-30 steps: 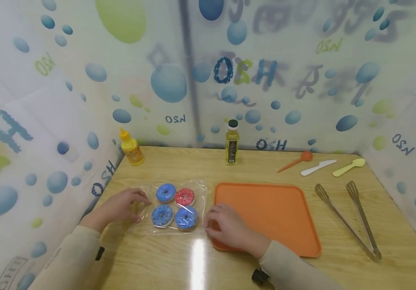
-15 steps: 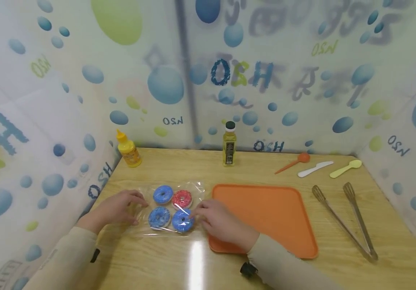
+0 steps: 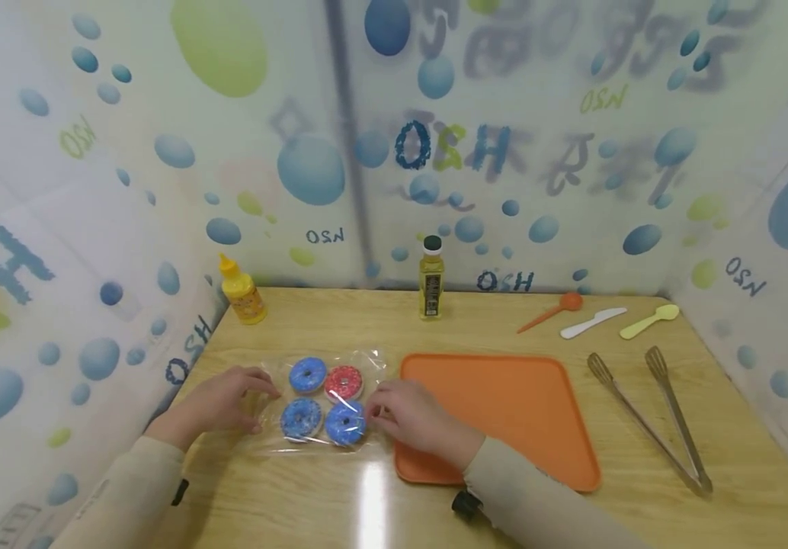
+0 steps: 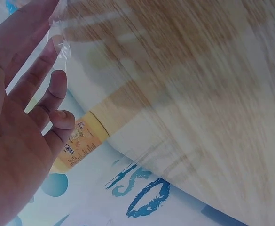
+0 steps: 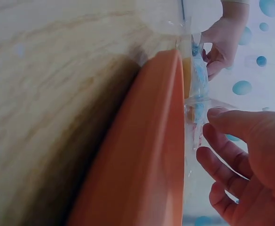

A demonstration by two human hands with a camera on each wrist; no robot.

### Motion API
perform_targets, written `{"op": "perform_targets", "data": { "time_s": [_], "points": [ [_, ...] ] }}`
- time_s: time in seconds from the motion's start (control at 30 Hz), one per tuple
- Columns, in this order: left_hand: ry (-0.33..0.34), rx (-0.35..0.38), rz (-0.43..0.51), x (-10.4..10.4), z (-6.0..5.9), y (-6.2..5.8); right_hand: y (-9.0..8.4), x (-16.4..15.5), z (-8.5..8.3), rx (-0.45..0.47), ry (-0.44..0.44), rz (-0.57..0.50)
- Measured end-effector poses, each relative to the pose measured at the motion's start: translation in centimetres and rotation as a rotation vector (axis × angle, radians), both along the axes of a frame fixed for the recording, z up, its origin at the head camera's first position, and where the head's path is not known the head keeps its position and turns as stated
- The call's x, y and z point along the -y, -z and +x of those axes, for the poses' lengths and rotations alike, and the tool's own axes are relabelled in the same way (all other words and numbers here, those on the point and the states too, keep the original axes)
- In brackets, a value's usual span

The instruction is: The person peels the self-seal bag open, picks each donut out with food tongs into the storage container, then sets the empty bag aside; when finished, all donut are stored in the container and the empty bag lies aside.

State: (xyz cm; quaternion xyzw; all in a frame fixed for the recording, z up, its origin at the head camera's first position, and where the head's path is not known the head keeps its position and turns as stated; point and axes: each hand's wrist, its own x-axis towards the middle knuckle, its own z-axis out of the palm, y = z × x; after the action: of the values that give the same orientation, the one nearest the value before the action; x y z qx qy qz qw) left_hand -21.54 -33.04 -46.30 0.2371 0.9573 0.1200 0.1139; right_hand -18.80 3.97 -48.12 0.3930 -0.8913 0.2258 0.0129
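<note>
A clear plastic bag point(image 3: 373, 364) lies flat on the wooden table point(image 3: 504, 313); inside are three blue donuts point(image 3: 308, 375) and one red donut point(image 3: 344, 382). My left hand point(image 3: 264, 408) rests at the bag's left edge, its fingers nearly straight against the film point(image 4: 57, 42). My right hand point(image 3: 375, 412) reaches the bag's right edge over the corner of the orange tray point(image 3: 504, 412). In the right wrist view its thumb and loosely curled fingers point(image 5: 212, 157) stand apart beside the film point(image 5: 193, 117); no pinch shows.
Metal tongs point(image 3: 648, 419) lie right of the tray. An orange spoon point(image 3: 552, 309), a white knife point(image 3: 593, 322) and a yellow-green spoon point(image 3: 644, 322) lie at the back right. A yellow squeeze bottle point(image 3: 239, 290) and an oil bottle point(image 3: 430, 278) stand by the bubble-print wall.
My right hand has slid left off the tray's near corner to the bag's right edge. The left hand has stayed at the bag's left edge.
</note>
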Motion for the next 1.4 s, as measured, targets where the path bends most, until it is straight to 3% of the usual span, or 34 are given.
{"op": "perform_targets", "data": {
  "time_s": [0.23,0.43,0.87,1.1,1.4],
  "points": [
    [0.008,0.007,0.012,-0.1,0.4,0.1,0.5,-0.4,0.2,0.007,0.007,-0.002],
    [0.020,-0.035,-0.004,0.0,0.4,0.3,0.7,-1.3,0.5,0.065,0.007,-0.050],
    [0.018,-0.040,-0.024,-0.3,0.1,-0.6,-0.1,-3.4,1.2,0.084,0.013,-0.078],
    [0.010,-0.021,-0.025,-0.5,0.0,-0.9,-0.5,-3.6,-0.1,0.255,0.036,-0.187],
    [-0.005,-0.011,-0.031,-0.6,0.1,-0.6,-0.7,-2.4,-1.9,0.234,0.019,-0.137]
  ]
}}
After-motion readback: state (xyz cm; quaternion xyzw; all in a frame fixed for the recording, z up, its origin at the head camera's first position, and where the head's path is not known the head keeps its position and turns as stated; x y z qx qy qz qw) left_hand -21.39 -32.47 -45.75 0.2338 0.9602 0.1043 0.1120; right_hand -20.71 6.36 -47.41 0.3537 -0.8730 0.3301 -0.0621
